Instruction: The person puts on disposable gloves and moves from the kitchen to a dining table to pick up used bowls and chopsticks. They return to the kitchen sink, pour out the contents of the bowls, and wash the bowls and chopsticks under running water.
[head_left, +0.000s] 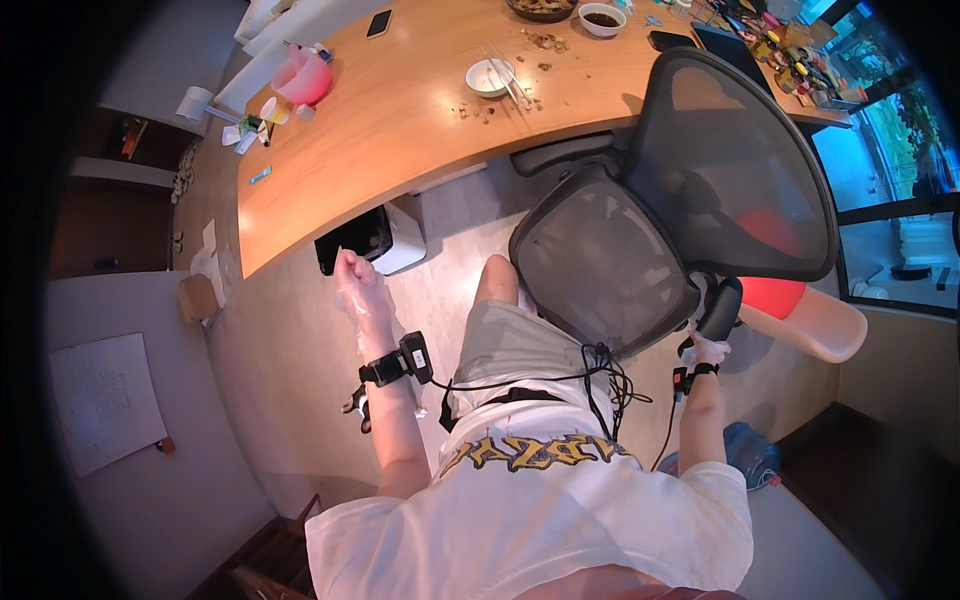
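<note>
My left hand (358, 289), in a clear plastic glove, is held out in front of me with its fingers curled in. I see nothing in it. Behind it, under the wooden table (360, 150), stands a white bin with a black top (401, 236). My right hand (707, 347), also gloved, grips the black armrest (721, 307) of a mesh office chair (600, 255). The chair is turned at an angle, its backrest overlapping the table's right part. Both wrists wear black straps with small devices.
On the table are a white bowl (489, 77) with chopsticks, food scraps (546, 41), a sauce bowl (602, 20), a pink container (302, 77) and a phone (379, 24). A black cable (517, 383) hangs across my waist. A red-and-pink seat (806, 322) stands behind the chair.
</note>
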